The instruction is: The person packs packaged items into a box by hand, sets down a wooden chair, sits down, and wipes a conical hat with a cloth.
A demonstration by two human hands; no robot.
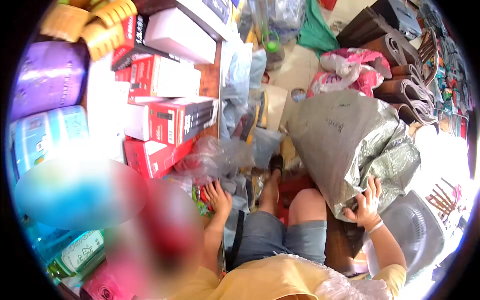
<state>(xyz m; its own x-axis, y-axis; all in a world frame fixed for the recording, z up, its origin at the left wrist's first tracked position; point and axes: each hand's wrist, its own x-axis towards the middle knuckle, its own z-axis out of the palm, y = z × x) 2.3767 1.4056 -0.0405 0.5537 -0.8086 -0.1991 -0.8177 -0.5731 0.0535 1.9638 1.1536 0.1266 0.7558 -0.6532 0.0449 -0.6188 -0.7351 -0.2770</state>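
From the centre of my view, the large grey sack [335, 132] lies at 3 o'clock. Its upper face is smooth and bears dark handwritten marks, which I cannot read; the side toward 4 o'clock is creased and shiny.

The right hand [366, 202], at 4 o'clock, rests on the creased lower end of the sack. Its fingers are spread, with the thumb set apart. A pale band [375, 226] encircles the wrist. The right knee [307, 205] is just beside the sack, at 4 to 5 o'clock.

The left hand [218, 201] is at 7 o'clock, fingers extended and fanned. It is over a red-and-green packet [201, 200]; I cannot tell whether the two touch. Clear plastic bags [215, 155] are bunched just above this hand, near the centre on the 9 o'clock side.

Farther out, I locate a grey plastic object [415, 237] at 4 o'clock, beyond the right hand. A pink-and-white bag [350, 75] is at 2 o'clock, beside the sack's upper end. Brown rolled mats [405, 92] are stacked between 2 and 3 o'clock. A green sheet [316, 30] is at 1 o'clock. Red-and-white boxes [167, 120] stand at 10 o'clock on a wooden surface [212, 77]. A purple pack [50, 75] is beyond them, and a blue pack [50, 135] is at 9 o'clock.
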